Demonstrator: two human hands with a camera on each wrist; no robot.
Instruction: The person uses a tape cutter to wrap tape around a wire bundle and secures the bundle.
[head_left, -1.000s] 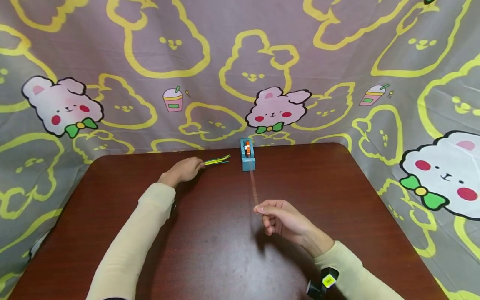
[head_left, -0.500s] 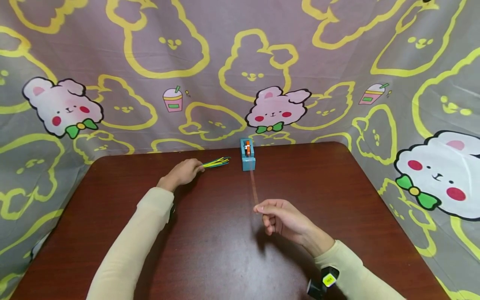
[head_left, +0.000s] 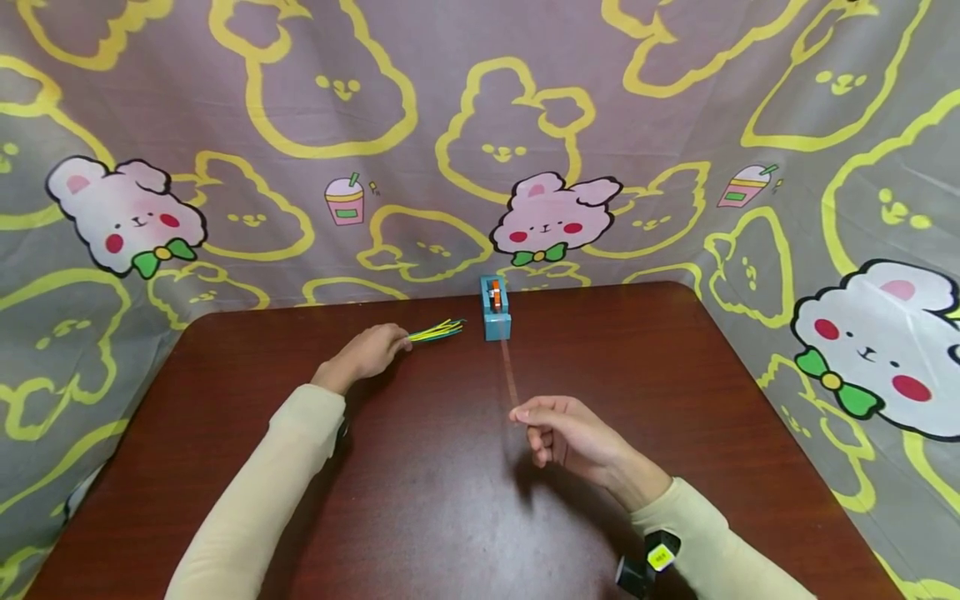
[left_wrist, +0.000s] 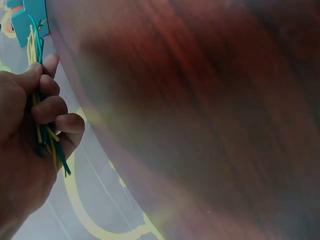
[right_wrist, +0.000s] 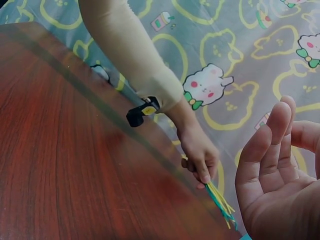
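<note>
In the head view my left hand (head_left: 369, 350) holds a bundle of thin yellow and green wires (head_left: 437, 332), their loose ends pointing right toward a blue tape dispenser (head_left: 497, 327). The left wrist view shows the fingers curled round the bundle (left_wrist: 37, 47), with more ends sticking out below the palm. A strip of clear tape (head_left: 508, 371) runs taut from the dispenser toward me. Its free end is pinched between thumb and index finger of my right hand (head_left: 573, 437). An orange-centred roll (head_left: 496, 296) sits inside the dispenser.
The dark brown table (head_left: 420, 500) has rounded far corners, and the dispenser stands near its back edge. A grey cloth (head_left: 420, 108) printed with rabbits hangs behind and at both sides. A black wrist camera (head_left: 637, 575) is strapped to the right forearm.
My left hand has come slightly nearer to me with the wires, whose ends have shifted and spread a little. The right hand and the tape strip stay almost in place.
</note>
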